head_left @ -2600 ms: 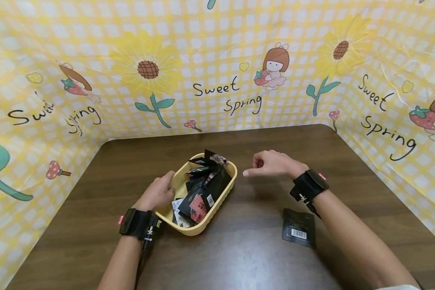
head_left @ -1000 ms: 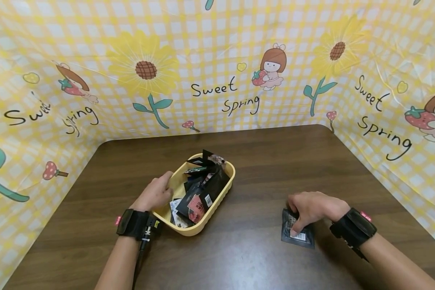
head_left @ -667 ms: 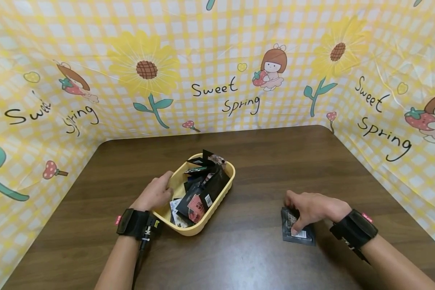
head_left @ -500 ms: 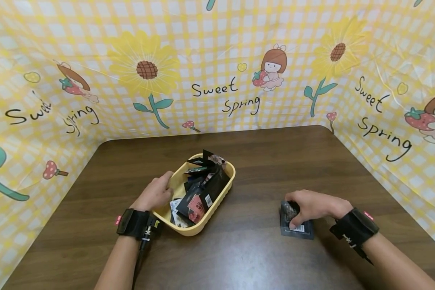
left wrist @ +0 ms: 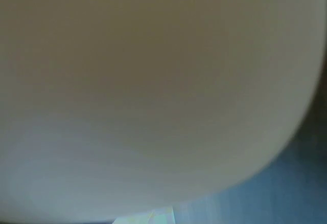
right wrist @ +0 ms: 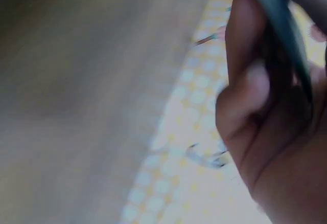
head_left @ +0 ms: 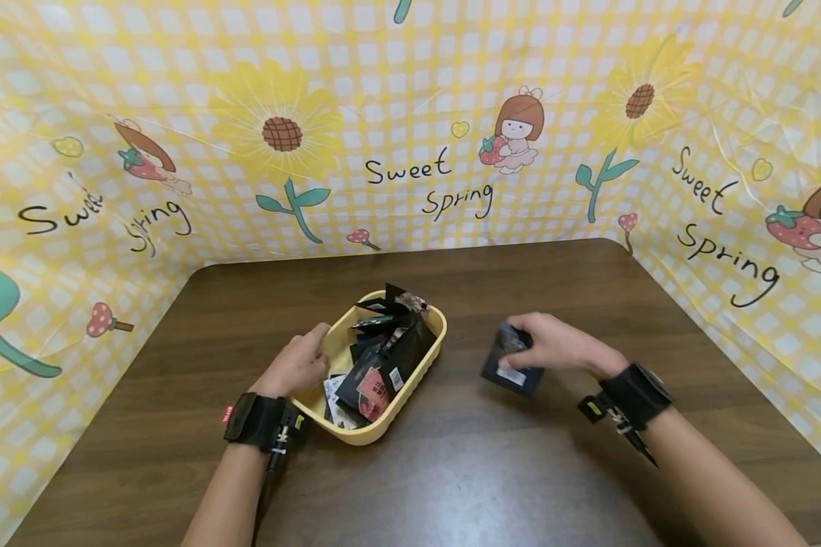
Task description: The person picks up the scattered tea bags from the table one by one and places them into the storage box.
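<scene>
The black sachet that lay flat on the table near your right forearm a second ago is now off the wood: your right hand pinches it between thumb and fingers and carries it in the air, just to the right of the yellow tray and short of its rim. In the right wrist view the sachet shows only as a dark blurred edge against your fingers. So the pick-up looks done, and the sachet seems to be on its way to the other packets heaped in the tray; that is a judgement from where it hangs. Your left hand has not moved, its fingers curled over the tray's near-left rim and steadying it. The left wrist view shows only a pale blur, likely the tray's wall.
</scene>
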The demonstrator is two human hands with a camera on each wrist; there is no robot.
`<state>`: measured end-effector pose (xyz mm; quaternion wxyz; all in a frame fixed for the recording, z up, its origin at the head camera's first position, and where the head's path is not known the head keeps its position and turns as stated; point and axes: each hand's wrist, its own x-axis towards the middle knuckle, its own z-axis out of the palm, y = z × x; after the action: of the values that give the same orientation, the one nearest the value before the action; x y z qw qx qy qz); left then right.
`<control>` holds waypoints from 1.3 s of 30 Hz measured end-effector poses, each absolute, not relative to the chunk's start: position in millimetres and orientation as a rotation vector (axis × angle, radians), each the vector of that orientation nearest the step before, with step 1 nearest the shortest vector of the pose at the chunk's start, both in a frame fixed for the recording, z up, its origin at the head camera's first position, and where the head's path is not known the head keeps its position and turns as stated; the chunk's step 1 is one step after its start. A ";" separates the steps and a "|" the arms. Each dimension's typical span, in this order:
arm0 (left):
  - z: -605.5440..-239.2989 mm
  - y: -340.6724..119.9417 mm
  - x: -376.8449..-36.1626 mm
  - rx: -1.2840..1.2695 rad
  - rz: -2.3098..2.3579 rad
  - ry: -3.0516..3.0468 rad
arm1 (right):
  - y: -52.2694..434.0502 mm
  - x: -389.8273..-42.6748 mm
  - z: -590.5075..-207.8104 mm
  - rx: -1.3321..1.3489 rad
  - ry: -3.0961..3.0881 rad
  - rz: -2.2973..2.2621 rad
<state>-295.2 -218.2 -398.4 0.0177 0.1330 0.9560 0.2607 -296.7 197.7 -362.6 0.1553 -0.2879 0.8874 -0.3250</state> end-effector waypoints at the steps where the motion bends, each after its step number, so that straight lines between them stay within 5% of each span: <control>1: -398.8 -218.3 -294.9 0.413 0.806 2.972 | 187.8 -300.2 -356.3 -0.823 2.562 -0.947; 19: -401.7 -202.7 -300.0 0.468 0.800 3.001 | 30.3 -327.5 -302.1 -0.994 2.645 -0.909; 39: -399.0 -206.7 -305.1 0.434 0.923 2.894 | 43.6 -341.5 -332.6 -0.924 3.172 -0.530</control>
<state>-305.1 -206.7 -399.0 0.0368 0.1415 0.9425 0.3006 -341.5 43.6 -332.6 -0.1021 -0.2748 0.9430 -0.1575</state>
